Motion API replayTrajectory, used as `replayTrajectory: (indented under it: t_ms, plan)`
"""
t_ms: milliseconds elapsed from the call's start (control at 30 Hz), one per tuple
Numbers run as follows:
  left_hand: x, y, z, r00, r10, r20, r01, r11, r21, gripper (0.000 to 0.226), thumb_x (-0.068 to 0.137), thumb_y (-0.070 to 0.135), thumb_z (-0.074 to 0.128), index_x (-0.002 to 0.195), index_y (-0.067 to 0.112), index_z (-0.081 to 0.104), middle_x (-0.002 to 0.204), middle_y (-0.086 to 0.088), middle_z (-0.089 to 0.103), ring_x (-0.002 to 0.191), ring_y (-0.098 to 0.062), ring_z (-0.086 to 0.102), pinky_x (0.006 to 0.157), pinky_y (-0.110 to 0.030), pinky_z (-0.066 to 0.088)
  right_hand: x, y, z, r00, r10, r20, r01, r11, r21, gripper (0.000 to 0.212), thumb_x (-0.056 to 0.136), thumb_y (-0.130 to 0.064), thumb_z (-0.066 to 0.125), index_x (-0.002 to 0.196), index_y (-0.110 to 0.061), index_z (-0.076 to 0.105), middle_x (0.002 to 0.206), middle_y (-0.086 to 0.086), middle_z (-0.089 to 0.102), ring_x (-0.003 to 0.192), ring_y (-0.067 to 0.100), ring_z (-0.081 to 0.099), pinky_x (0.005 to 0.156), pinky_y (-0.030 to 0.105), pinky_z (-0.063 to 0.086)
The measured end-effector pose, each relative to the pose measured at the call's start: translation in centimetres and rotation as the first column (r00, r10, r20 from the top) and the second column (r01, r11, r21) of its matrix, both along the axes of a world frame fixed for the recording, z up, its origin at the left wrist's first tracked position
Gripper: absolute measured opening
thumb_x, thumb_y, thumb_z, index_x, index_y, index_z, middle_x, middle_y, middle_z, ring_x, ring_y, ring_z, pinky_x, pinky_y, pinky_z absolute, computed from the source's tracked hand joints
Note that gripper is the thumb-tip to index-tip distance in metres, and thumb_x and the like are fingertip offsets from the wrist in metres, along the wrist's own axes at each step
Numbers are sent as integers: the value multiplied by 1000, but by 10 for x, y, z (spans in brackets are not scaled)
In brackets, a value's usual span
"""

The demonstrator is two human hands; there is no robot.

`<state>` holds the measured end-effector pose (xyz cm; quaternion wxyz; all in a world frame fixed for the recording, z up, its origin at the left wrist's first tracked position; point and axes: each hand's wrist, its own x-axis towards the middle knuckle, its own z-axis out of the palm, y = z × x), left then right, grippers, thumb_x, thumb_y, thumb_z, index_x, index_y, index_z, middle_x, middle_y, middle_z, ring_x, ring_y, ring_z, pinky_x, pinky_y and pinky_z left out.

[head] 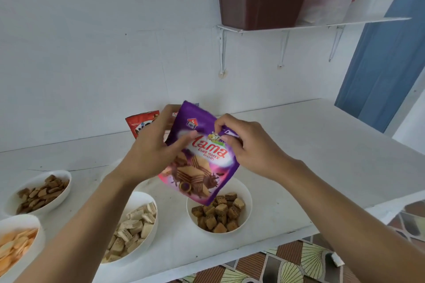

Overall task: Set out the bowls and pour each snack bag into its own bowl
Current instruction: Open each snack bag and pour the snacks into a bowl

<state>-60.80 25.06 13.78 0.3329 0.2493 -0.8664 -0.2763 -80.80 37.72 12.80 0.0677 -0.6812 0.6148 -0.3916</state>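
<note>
Purple wafer bag (200, 156) is gripped by left fingers (181, 142) and pinched by right fingers (222, 122); if perhaps not emptied, pieces could be dropped beside the bowl (246, 190) below them.

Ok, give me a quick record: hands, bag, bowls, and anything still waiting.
left hand: grips the purple wafer bag at its left side
right hand: pinches the bag's upper right edge
bag: roughly upright, above the brown cube bowl
other bowls filled: pale wafer bowl, brown pillow bowl, orange cracker bowl
waiting: red bag by the wall
</note>
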Motion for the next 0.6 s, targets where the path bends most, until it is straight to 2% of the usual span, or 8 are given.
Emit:
replayTrajectory:
  t_ms: [100, 200, 267, 333, 400, 467, 533, 600]
  plan:
    - [-12, 17, 3, 994, -71, -80, 73, 997, 30, 41, 95, 41, 58, 131, 31, 41, 115, 13, 67, 98, -5, 70, 71, -29, 63, 3, 8, 0, 997, -44, -65, 45, 999, 7, 24, 99, -26, 57, 122, -25, 48, 128, -5, 61, 110, 12, 63, 75, 19, 60]
    - [-20, 26, 4, 975, -124, -185, 138, 988, 64, 34, 100, 28, 55, 130, 36, 41, 113, 11, 68, 101, -5, 70, 68, -28, 63, 0, 18, -2, 993, -115, 2, 115, 993, 1, 38, 95, -30, 62, 128, -27, 44, 131, -4, 60, 117, 15, 62, 81, 27, 62]
    - [-24, 29, 1, 968, -158, -197, 173, 983, 61, 34, 101, 24, 55, 128, 40, 41, 114, 13, 67, 103, -3, 69, 69, -26, 62, -3, 22, -5, 980, -185, 67, 186, 982, -9, 45, 93, -34, 65, 130, -32, 39, 128, -5, 62, 115, 15, 64, 80, 29, 62]
    - [-28, 29, -6, 973, -176, -150, 179, 984, 3, 29, 102, 27, 54, 126, 39, 45, 116, 14, 66, 104, -4, 68, 71, -25, 62, -6, 25, -9, 963, -263, 55, 264, 965, -7, 49, 93, -37, 65, 131, -35, 35, 123, -5, 63, 109, 14, 66, 79, 28, 62]
    - [-32, 29, -14, 980, -172, -95, 164, 982, -89, 19, 102, 32, 53, 121, 35, 50, 112, 17, 65, 102, -4, 66, 72, -24, 59, -8, 28, -13, 950, -313, -15, 312, 949, -35, 44, 95, -35, 65, 132, -31, 42, 118, -4, 66, 105, 16, 68, 78, 29, 63]
    - [-39, 30, -21, 984, -163, -68, 147, 971, -187, 11, 104, 33, 53, 115, 31, 55, 106, 15, 65, 99, -5, 63, 71, -25, 55, -11, 32, -17, 926, -354, -134, 335, 931, -146, 31, 94, -28, 68, 122, -19, 58, 108, -1, 69, 95, 19, 69, 74, 33, 62]
    - [-50, 35, -22, 982, -182, -51, 162, 951, -264, 13, 102, 32, 53, 111, 25, 59, 103, 11, 63, 95, -6, 60, 72, -26, 52, -18, 40, -22, 882, -404, -241, 340, 901, -269, 19, 91, -19, 70, 108, -13, 65, 97, 0, 69, 84, 17, 66, 71, 34, 59]
    - [-64, 45, -22, 976, -214, -40, 190, 928, -320, 16, 102, 27, 52, 110, 19, 63, 102, 7, 62, 91, -8, 58, 73, -25, 50, -27, 53, -27, 849, -454, -269, 356, 870, -342, 13, 89, -13, 69, 102, -11, 67, 92, 1, 68, 80, 16, 62, 71, 32, 53]
